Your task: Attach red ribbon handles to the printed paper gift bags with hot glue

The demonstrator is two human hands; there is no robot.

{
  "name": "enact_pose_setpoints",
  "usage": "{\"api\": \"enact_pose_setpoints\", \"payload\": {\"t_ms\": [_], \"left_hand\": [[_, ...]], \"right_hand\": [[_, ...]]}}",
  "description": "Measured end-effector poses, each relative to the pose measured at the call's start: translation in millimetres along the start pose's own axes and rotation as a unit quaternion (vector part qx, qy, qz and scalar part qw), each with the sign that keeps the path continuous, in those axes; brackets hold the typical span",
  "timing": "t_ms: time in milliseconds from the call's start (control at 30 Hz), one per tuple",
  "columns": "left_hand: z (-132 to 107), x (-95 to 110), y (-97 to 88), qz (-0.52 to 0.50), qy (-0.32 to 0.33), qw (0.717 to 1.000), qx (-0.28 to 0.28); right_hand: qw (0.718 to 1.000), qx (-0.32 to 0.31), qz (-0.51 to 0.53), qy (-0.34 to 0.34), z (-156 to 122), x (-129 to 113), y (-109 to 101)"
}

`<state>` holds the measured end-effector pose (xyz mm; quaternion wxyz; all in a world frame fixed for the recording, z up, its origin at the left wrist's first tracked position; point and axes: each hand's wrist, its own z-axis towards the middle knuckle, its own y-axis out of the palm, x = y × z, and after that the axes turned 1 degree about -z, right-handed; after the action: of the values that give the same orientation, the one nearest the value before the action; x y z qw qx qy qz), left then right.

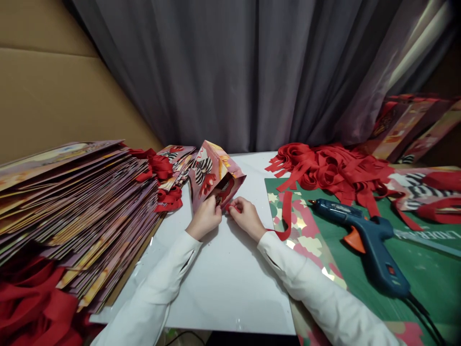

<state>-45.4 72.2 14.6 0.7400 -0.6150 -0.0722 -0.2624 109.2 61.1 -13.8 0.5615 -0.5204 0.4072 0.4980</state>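
Note:
A printed paper gift bag [212, 173] lies on its side on the white table [223, 274], its open mouth towards me. My left hand [206, 217] is closed on the bag's rim at the mouth. My right hand [245, 216] pinches the end of a red ribbon strip [286, 218] right at the bag's mouth; the strip loops away to the right behind my wrist. Both sleeves are white.
A tall stack of flat printed bags [72, 211] with red handles fills the left. A pile of red ribbon strips [331, 170] lies at the back right. A blue glue gun [363, 240] rests on a green sheet [425, 269]. More bags [414, 125] lean far right. Grey curtain behind.

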Motion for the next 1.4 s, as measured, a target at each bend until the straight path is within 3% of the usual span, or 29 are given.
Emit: {"api": "enact_pose_setpoints", "payload": {"t_ms": [133,400,767,1267,1400], "left_hand": [[-1.4,3.4,2.6,-0.005,0.006,1.000,-0.001],[-1.7,4.3,4.8,-0.009,0.009,1.000,0.019],[-2.0,6.2,4.0,-0.009,0.030,0.999,0.023],[-4.2,11.4,3.5,0.000,0.036,0.999,0.005],[-4.5,13.1,3.2,0.002,0.032,0.999,0.008]], "right_hand": [[0.999,-0.001,0.040,0.019,-0.2,5.9,6.9],[0.996,0.071,0.054,0.018,-5.8,4.7,11.9],[0.994,0.062,0.091,0.000,-3.0,8.6,14.6],[0.993,0.121,-0.006,0.018,-11.7,-2.2,15.7],[0.990,0.101,0.088,0.041,-10.3,0.9,16.4]]}}
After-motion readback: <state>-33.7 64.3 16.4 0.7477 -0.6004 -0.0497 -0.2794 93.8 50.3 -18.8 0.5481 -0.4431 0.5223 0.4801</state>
